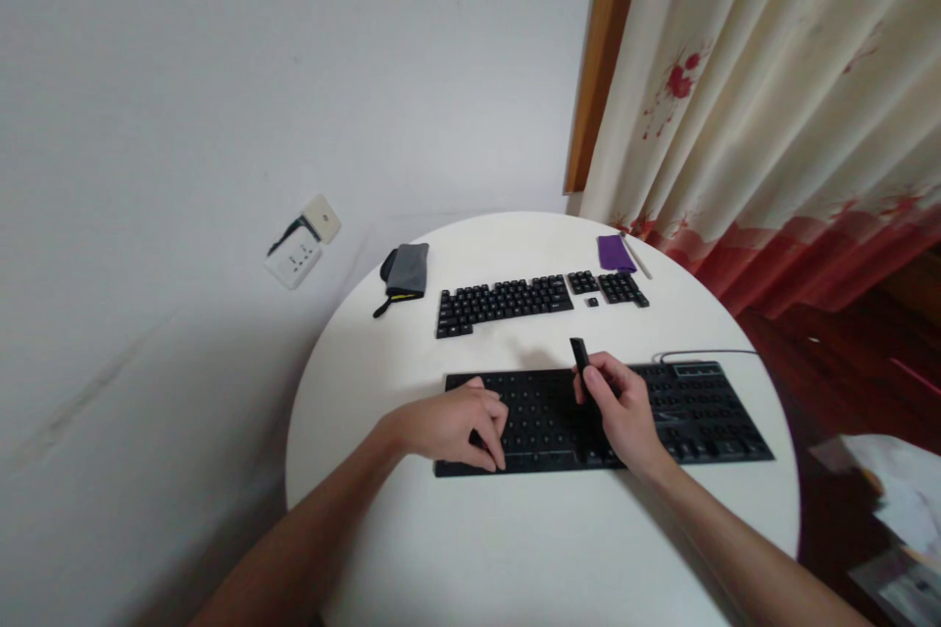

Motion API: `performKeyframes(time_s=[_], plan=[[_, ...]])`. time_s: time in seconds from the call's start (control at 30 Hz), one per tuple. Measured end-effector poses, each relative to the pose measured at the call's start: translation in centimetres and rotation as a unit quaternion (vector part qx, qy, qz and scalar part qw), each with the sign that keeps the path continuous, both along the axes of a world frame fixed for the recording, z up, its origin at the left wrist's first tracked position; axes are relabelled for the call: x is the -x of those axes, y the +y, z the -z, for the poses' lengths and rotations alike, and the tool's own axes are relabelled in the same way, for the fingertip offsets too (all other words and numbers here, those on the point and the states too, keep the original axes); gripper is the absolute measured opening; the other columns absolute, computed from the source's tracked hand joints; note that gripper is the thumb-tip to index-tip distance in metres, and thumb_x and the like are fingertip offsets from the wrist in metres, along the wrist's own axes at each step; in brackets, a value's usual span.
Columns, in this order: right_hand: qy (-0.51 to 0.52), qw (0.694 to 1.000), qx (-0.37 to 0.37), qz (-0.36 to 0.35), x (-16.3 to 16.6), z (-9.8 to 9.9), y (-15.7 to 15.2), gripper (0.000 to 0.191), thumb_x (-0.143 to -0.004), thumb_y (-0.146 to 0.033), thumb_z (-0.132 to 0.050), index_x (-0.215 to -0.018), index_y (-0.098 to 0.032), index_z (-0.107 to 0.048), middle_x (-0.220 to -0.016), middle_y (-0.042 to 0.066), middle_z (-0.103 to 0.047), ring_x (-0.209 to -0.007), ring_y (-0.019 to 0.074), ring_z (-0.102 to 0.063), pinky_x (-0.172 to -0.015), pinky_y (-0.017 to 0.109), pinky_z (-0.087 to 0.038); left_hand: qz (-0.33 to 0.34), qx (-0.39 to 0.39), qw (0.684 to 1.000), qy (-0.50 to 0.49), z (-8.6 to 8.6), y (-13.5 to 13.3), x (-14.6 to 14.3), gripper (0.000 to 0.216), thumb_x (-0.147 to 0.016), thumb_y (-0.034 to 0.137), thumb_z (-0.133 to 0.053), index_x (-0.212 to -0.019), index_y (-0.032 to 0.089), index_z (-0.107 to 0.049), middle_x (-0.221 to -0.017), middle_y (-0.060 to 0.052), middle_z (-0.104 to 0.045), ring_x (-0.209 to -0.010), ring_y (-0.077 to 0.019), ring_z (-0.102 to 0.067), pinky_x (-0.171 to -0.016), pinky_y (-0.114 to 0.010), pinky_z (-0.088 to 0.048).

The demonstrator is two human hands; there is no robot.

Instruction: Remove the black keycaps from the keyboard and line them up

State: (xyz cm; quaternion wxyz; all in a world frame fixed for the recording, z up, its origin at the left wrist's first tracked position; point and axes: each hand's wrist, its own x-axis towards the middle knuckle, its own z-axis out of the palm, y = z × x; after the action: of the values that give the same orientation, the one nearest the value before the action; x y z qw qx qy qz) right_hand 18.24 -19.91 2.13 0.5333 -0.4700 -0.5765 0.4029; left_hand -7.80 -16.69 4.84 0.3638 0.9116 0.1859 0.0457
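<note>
A black keyboard base [533,416] with its keycaps off on the left side lies near the front of the white round table. My left hand [463,423] rests on its left end, fingers bent and tips pressed down near the lower edge. Over the middle of the base, my right hand [621,411] is closed around a slim black stick-like tool [580,353]. The tool stands tilted, its top poking out above my fingers; its lower end is lost against the dark keyboard. Behind the base, loose black keycaps [507,302] sit in keyboard order.
A grey pouch [407,270] lies at the table's back left. A purple cloth [616,253] and a thin pale stick [638,259] are at the back right. The keyboard's cable [706,351] runs off the right edge. A wall stands left, a curtain [771,118] right.
</note>
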Motion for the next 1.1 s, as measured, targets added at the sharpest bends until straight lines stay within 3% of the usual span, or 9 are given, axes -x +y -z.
performKeyframes(time_s=[0.37, 0.43, 0.53, 0.6, 0.73, 0.83, 1.1], plan=[[-0.02, 1.0, -0.001, -0.003, -0.2, 0.2, 0.2, 0.026, -0.093, -0.038, -0.053, -0.077, -0.019, -0.059, -0.06, -0.002, -0.054, -0.059, 0.0132, -0.05, -0.06, 0.026, -0.04, -0.017, -0.029, 0.999, -0.014, -0.3, -0.3, -0.2, 0.013, -0.086, 0.038, -0.066, -0.087, 0.031, -0.078, -0.074, 0.0, -0.064, -0.075, -0.0145, -0.058, -0.083, -0.032, -0.035], [-0.031, 1.0, 0.004, -0.002, -0.2, 0.3, 0.2, 0.025, -0.091, -0.038, -0.055, -0.077, -0.018, -0.059, -0.061, -0.002, -0.054, -0.059, 0.0132, -0.05, -0.061, 0.026, -0.04, -0.065, -0.022, 0.996, -0.049, -0.5, -0.2, -0.5, 0.018, -0.09, 0.037, -0.061, -0.096, 0.029, -0.077, -0.082, -0.002, -0.066, -0.079, -0.0152, -0.06, -0.083, -0.031, -0.039], [-0.06, 0.998, 0.013, -0.014, 0.0, 0.5, 0.0, 0.021, -0.086, -0.037, -0.063, -0.079, -0.017, -0.063, -0.065, -0.002, -0.056, -0.061, 0.0135, -0.051, -0.06, 0.026, -0.04, -0.193, -0.02, 0.973, -0.124, -0.7, -0.1, -0.9, 0.027, -0.094, 0.035, -0.054, -0.113, 0.026, -0.07, -0.099, -0.006, -0.067, -0.087, -0.0172, -0.06, -0.081, -0.031, -0.045], [-0.092, 0.995, 0.014, -0.043, 0.3, 0.5, -0.2, 0.02, -0.083, -0.037, -0.067, -0.079, -0.017, -0.065, -0.068, -0.001, -0.058, -0.062, 0.0138, -0.051, -0.059, 0.025, -0.039, -0.237, -0.019, 0.959, -0.155, -0.6, -0.1, -1.1, 0.033, -0.091, 0.037, -0.059, -0.122, 0.025, -0.064, -0.105, -0.007, -0.067, -0.088, -0.0177, -0.059, -0.081, -0.032, -0.047], [-0.158, 0.981, -0.009, -0.112, 0.6, 0.3, -0.5, 0.019, -0.082, -0.036, -0.071, -0.08, -0.017, -0.069, -0.072, 0.001, -0.064, -0.064, 0.0147, -0.054, -0.057, 0.025, -0.039, -0.219, -0.021, 0.961, -0.167, 0.0, -0.4, -1.8, 0.046, -0.079, 0.042, -0.073, -0.12, 0.022, -0.065, -0.102, -0.008, -0.067, -0.089, -0.0198, -0.06, -0.082, -0.034, -0.049], [-0.191, 0.97, -0.053, -0.143, 0.6, 0.3, -0.7, 0.02, -0.083, -0.037, -0.072, -0.087, -0.018, -0.072, -0.076, 0.003, -0.066, -0.068, 0.0163, -0.059, -0.061, 0.026, -0.043, -0.202, -0.042, 0.962, -0.178, 0.2, -0.6, -2.3, 0.03, -0.083, 0.039, -0.069, -0.106, 0.02, -0.071, -0.093, -0.008, -0.069, -0.087, -0.0205, -0.061, -0.081, -0.035, -0.049], [-0.248, 0.949, -0.147, -0.129, 0.1, -1.2, -1.1, 0.017, -0.091, -0.031, -0.06, -0.1, -0.02, -0.07, -0.094, 0.008, -0.065, -0.084, 0.0191, -0.062, -0.076, 0.03, -0.05, -0.237, -0.097, 0.939, -0.228, -0.2, -0.4, -1.8, 0.015, -0.085, 0.027, -0.066, -0.095, 0.019, -0.072, -0.086, -0.007, -0.072, -0.081, -0.0187, -0.062, -0.076, -0.033, -0.049]])
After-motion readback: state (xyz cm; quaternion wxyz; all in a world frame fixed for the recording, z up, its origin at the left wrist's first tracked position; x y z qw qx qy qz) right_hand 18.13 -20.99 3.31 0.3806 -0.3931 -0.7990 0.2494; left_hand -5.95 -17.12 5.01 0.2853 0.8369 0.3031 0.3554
